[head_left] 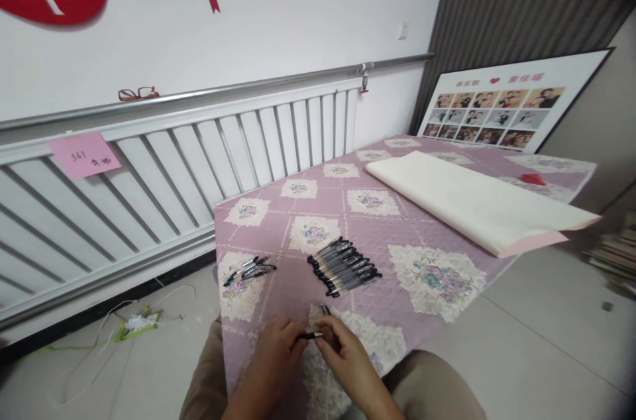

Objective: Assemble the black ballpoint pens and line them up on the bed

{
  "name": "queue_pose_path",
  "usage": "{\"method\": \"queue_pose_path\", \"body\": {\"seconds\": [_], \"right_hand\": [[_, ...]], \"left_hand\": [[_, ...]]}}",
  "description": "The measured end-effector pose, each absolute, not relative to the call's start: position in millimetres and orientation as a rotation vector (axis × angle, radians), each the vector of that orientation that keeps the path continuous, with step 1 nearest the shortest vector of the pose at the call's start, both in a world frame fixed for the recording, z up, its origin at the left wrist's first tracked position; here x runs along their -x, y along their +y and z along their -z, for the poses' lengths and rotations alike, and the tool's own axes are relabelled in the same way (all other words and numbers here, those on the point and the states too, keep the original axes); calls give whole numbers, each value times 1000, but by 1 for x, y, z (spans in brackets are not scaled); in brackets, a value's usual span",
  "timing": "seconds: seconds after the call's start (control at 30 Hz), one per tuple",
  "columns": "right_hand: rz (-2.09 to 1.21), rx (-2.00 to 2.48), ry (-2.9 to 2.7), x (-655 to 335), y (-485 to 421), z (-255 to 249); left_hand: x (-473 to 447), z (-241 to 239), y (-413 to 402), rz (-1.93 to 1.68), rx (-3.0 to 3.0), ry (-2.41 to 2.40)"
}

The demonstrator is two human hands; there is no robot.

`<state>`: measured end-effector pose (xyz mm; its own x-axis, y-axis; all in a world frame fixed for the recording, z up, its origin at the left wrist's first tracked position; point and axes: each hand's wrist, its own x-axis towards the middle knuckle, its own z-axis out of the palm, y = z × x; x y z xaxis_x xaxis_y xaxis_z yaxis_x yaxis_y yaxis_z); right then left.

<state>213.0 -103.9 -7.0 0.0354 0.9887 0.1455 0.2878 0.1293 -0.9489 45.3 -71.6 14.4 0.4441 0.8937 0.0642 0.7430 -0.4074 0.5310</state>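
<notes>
My left hand (278, 347) is closed around a black pen (311, 335), whose bare pointed tip sticks out to the right. Just beside that tip is my right hand (345, 350), its fingers curled and pinched. A small dark piece that looks like a pen cap (324, 309) pokes out past the right fingertips; the rest of it is hidden. Beyond both hands, several capped black pens (344, 266) lie side by side in a slanted row. A smaller loose pile of pens (250, 269) rests near the table's left edge.
A purple flowered cloth (293, 274) covers the table. Folded cream sheets (477, 201) lie at the right, with a red paper piece (533, 179) behind them. A white radiator (199, 175) runs along the wall. On the floor at left is a green power strip (138, 326) with cables.
</notes>
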Motion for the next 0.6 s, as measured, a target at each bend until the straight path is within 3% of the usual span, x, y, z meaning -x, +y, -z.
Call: {"method": "queue_pose_path", "body": {"seconds": [0.6], "right_hand": [[-902,1425,-1486,-212,-103,6]], "left_hand": [[-46,-10,-71,-484,-2253,1372]]}}
